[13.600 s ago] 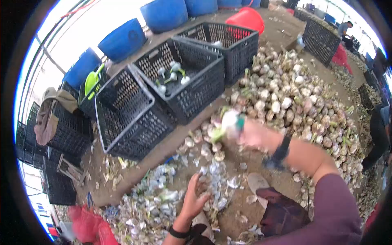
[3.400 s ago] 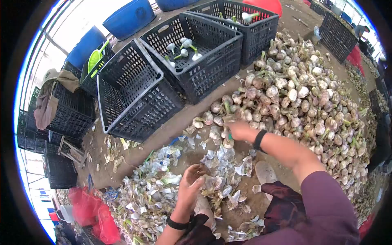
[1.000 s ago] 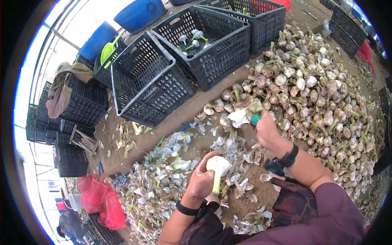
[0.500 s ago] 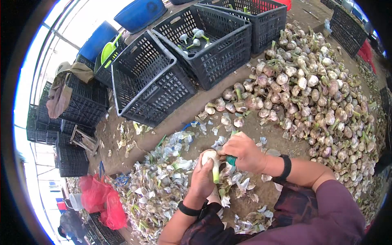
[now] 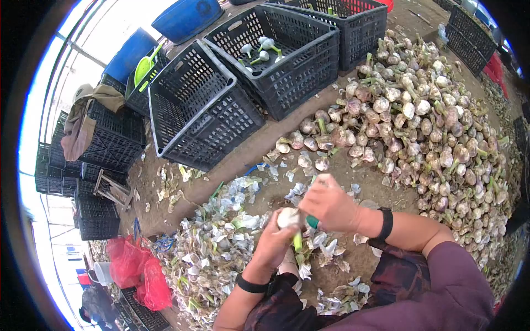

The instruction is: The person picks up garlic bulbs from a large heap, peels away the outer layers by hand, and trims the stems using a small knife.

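Note:
My left hand [image 5: 271, 240] is closed round a garlic bulb [image 5: 289, 218] with a white head. Its green stem [image 5: 297, 241] points down, towards me. Just right of the bulb, my right hand [image 5: 330, 205] is wrapped round a green-handled knife [image 5: 312, 222], its fingers right at the bulb's side. The handle shows below and above the fist, and the blade is hidden. Under both hands lies a litter of peeled garlic skins [image 5: 221, 248]. A few cleaned garlic bulbs with short stems [image 5: 264, 55] lie in the middle black crate [image 5: 301, 83].
A large heap of unpeeled garlic [image 5: 430, 121] spreads on the right. Beyond my hands stand a second black crate [image 5: 207, 129] and a third [image 5: 361, 41]. Blue tubs [image 5: 187, 22] are behind them. Red net bags [image 5: 138, 270] lie at left, near stacked crates [image 5: 113, 132].
The bulb in my left hand has turned slightly, showing more of its round side. My right hand has shifted a little and is blurred, still gripping the green handle.

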Demonstrator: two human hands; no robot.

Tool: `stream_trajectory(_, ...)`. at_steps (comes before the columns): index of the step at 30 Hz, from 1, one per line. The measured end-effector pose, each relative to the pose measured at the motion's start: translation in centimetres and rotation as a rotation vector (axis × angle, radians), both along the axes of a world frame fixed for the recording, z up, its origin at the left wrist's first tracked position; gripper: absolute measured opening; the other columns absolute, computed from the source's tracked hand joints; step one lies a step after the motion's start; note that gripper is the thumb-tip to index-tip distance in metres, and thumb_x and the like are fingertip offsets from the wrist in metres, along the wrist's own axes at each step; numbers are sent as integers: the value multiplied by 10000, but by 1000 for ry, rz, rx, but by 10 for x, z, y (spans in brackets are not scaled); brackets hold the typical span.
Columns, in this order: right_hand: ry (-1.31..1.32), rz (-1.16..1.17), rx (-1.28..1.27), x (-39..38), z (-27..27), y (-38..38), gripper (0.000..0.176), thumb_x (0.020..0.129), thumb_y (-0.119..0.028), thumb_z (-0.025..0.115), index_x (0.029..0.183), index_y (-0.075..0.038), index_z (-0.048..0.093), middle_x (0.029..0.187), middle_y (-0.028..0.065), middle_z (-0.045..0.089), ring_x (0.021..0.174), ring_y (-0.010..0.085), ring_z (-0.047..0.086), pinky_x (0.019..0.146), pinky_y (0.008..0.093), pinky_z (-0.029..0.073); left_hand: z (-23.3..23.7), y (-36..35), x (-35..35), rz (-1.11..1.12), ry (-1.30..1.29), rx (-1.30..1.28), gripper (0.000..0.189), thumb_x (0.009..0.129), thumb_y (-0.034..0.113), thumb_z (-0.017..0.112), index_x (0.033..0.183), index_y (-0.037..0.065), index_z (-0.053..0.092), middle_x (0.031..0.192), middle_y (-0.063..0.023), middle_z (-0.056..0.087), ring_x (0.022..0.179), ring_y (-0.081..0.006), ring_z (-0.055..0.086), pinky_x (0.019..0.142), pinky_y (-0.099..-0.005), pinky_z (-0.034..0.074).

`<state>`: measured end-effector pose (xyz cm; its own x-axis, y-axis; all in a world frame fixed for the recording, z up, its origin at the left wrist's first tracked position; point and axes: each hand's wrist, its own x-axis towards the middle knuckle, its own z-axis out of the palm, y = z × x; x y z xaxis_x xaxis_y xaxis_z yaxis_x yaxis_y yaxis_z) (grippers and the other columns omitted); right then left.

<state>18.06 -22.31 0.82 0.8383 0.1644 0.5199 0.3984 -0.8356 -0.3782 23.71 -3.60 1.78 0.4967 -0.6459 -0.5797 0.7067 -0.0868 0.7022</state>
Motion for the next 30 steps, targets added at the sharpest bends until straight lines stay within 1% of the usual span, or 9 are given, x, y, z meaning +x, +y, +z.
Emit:
stream_trajectory(3, 61, -153, -71, 11, -3, -23, 87, 692, -133, 561, 763, -101, 522, 750, 32, 522, 799, 215, 532, 809, 397, 364, 3, 0, -5, -204, 0, 32, 571, 762, 47, 653, 1250, 27, 357, 1104, -93, 524, 1034, -172, 524, 899, -305, 427)
stream_trajectory(7, 671, -243, -415, 3, -41, -36, 224, 666, -110, 600, 887, -79, 598, 828, 79, 626, 833, 239, 581, 783, 408, 377, 3, 0, -7, -187, -46, -41, 632, 716, 10, 685, 1249, 11, 346, 1121, -122, 527, 1041, -184, 536, 901, -325, 438)
stream_trajectory(10, 1178, 91, -430, -3, -43, -39, 301, 746, -162, 607, 1028, -57, 597, 908, 129, 651, 880, 266, 609, 753, 430, 419, 2, -2, -7, -117, -234, 54, 618, 690, -13, 699, 1210, 8, 365, 1103, -125, 543, 1010, -192, 559, 875, -327, 459)
stream_trajectory(14, 706, 194, 724, -9, -23, -27, 354, 817, -230, 651, 1116, -61, 561, 899, 134, 635, 854, 220, 614, 760, 336, 472, -7, -1, -5, -190, -559, 280, 569, 676, -6, 703, 1157, 22, 399, 1068, -128, 567, 975, -196, 581, 827, -318, 480)
stream_trajectory(17, 757, 219, 1085, -10, 6, -12, 312, 794, -117, 669, 1082, -56, 567, 866, 87, 624, 806, 130, 582, 742, 285, 465, 5, -9, -5, -255, -908, 469, 533, 659, 22, 712, 1118, 35, 442, 1039, -139, 587, 959, -228, 605, 785, -324, 481)
stream_trajectory(22, 659, 116, 965, -7, -10, -2, 128, 831, -80, 605, 950, -37, 586, 843, 33, 611, 788, 103, 560, 700, 267, 464, 17, -10, -7, -374, -1119, 497, 509, 657, -33, 684, 1105, 57, 460, 1048, -118, 596, 961, -225, 601, 809, -315, 475)
stream_trajectory(25, 858, -201, 1840, 4, -45, -17, 94, 854, -90, 561, 923, -27, 572, 854, 47, 614, 810, 112, 570, 704, 291, 478, 15, -9, -12, -295, -1054, 200, 514, 655, -73, 676, 1100, 66, 461, 1052, -92, 597, 966, -182, 590, 840, -295, 471)
stream_trajectory(29, 680, 57, 609, -12, -56, -14, 287, 703, 79, 459, 926, -58, 576, 917, 88, 638, 868, 206, 614, 725, 347, 484, 4, -10, -7, -113, -692, 55, 498, 689, -57, 664, 1126, 61, 456, 1080, -83, 580, 987, -161, 572, 857, -292, 465)
stream_trajectory(30, 874, 159, 627, -18, -53, -11, 426, 623, 108, 431, 971, -79, 589, 949, 103, 641, 919, 236, 612, 774, 353, 473, 7, -11, -6, -88, -555, 41, 492, 700, -55, 661, 1131, 54, 451, 1081, -85, 576, 985, -154, 567, 851, -291, 466)
